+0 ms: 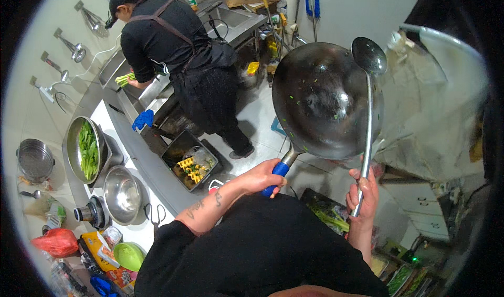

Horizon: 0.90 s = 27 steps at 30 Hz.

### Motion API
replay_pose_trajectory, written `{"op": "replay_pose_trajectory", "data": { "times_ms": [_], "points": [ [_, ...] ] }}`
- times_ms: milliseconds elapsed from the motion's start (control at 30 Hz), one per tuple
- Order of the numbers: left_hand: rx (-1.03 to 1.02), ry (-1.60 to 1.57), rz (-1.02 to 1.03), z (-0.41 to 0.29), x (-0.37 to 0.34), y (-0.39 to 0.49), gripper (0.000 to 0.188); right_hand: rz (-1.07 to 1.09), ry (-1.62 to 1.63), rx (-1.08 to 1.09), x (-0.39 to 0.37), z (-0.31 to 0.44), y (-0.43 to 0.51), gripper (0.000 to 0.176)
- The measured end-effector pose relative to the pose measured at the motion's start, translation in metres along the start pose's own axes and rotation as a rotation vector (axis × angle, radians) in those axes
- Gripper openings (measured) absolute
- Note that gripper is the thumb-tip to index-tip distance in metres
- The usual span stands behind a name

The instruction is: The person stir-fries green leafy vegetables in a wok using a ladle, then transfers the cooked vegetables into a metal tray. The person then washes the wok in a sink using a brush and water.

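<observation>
My left hand (263, 175) is closed round the blue-wrapped handle of a dark metal wok (315, 100). Small green scraps cling to the wok's inner surface, which holds no other food that I can see. In my right hand (363, 192) is the long metal handle of a cooking ladle (369, 57). The ladle's dark bowl points up, level with the wok's far right rim, and its handle crosses in front of the wok's right side. Whether ladle and wok touch, I cannot tell.
A co-worker (181, 53) bends over a steel sink, holding green stalks (125, 79). Below the counter stands a black bin (189, 159) with scraps. A steel bowl (122, 194) and a pan of leafy greens (88, 151) sit left. A large bag-lined container (429, 100) is at right.
</observation>
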<state>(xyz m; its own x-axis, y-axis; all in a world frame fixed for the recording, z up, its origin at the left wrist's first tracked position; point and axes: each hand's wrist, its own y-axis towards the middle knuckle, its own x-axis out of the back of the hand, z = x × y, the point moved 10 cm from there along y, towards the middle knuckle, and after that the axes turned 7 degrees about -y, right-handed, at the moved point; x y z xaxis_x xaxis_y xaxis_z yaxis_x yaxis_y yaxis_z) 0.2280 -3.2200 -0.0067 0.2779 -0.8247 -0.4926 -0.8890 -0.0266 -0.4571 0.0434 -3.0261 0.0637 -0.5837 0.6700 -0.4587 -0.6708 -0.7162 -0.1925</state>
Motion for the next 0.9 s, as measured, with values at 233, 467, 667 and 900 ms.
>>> {"op": "replay_pose_trajectory", "data": {
  "times_ms": [233, 467, 667, 900],
  "points": [
    [-0.012, -0.042, 0.009, -0.057, 0.049, 0.035, 0.032, -0.017, 0.032, 0.011, -0.025, 0.008, 0.079, 0.061],
    [-0.035, -0.002, -0.057, -0.11, 0.083, 0.069, 0.03, 0.076, 0.046, -0.026, -0.04, 0.01, 0.16, 0.062],
    [-0.072, -0.038, -0.13, -0.146, 0.097, 0.111, 0.03, 0.224, 0.034, -0.072, -0.049, 0.019, 0.257, 0.064],
    [-0.094, -0.109, -0.236, -0.18, 0.103, 0.153, 0.033, 0.296, -0.017, -0.158, -0.054, 0.033, 0.342, 0.068]
  ]
}}
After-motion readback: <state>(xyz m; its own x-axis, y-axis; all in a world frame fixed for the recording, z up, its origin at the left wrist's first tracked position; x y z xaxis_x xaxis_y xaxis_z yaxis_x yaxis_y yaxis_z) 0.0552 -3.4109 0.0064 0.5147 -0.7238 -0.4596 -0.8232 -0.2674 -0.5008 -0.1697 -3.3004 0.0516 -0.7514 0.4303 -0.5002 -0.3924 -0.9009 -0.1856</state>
